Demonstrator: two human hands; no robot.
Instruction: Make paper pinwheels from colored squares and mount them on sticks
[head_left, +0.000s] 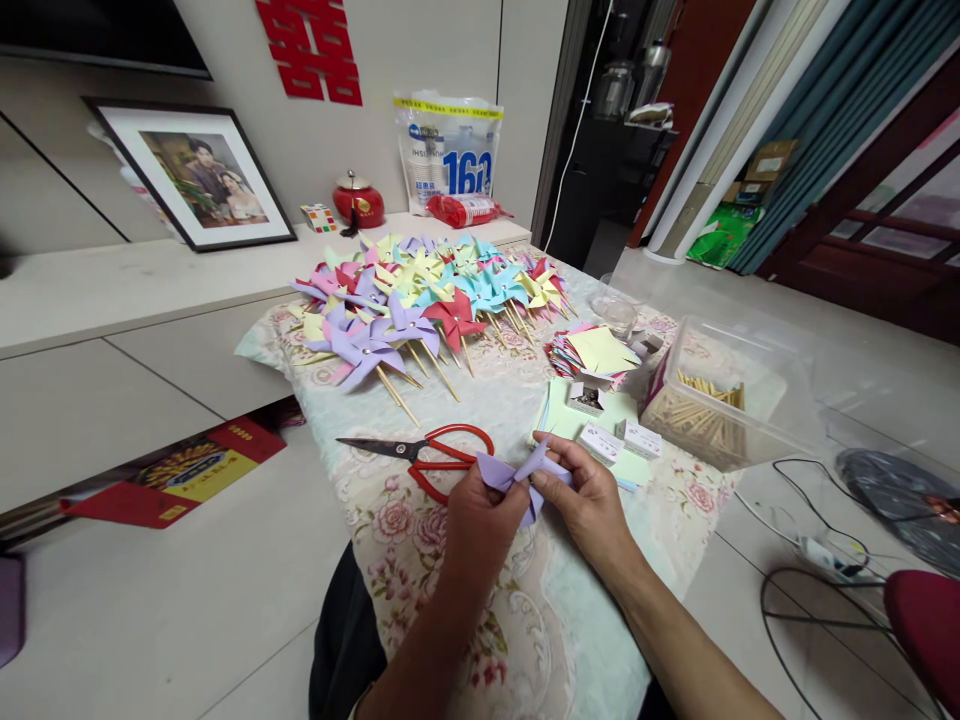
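Between my two hands is a purple paper pinwheel [534, 464] with its blades folded in toward the centre. My left hand [484, 510] pinches it from the left, fingers closed on the paper. On the other side my right hand [589, 495] grips it, thumb near the middle and fingers behind. No stick shows on this pinwheel. Red-handled scissors [417, 450] lie with blades pointing left, just beyond my left hand. Past my right hand, small white boxes [600, 442] rest on light green paper sheets [628, 408]; an opened box [587, 396] holds small metal pieces.
Many finished pinwheels [367, 350] on sticks are heaped at the table's far side. A stack of coloured paper squares [604, 350] lies right of them. A clear plastic bin [697, 440] of wooden sticks stands at the right edge of the flowered tablecloth [409, 550].
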